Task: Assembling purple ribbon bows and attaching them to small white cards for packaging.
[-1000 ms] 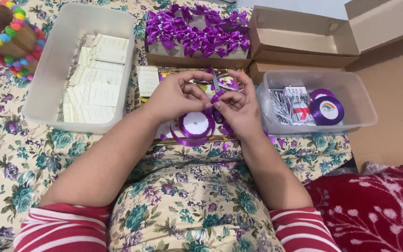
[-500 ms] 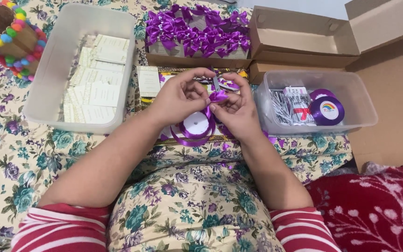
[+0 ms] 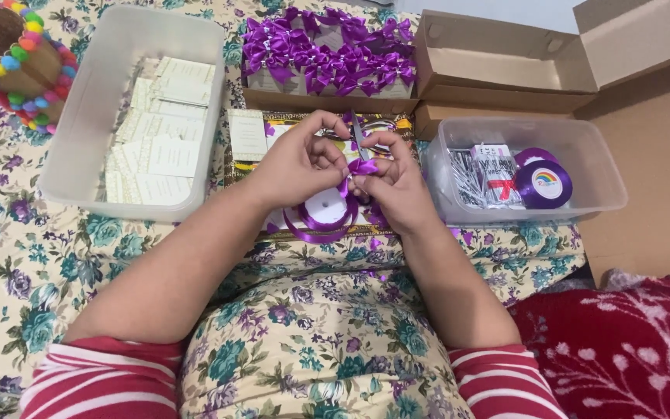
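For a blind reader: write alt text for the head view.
Both hands, left hand and right hand, pinch a small purple ribbon bow above a ribbon spool. A box of finished bows sits behind, clear bins either side.

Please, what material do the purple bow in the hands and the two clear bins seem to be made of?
The small purple bow, pinched between the left hand and right hand, looks like satin ribbon: it has a soft sheen and folds in smooth loops. The clear rectangular bin on the right and the one on the left look like translucent plastic: their contents show through cloudy walls with rounded rims.
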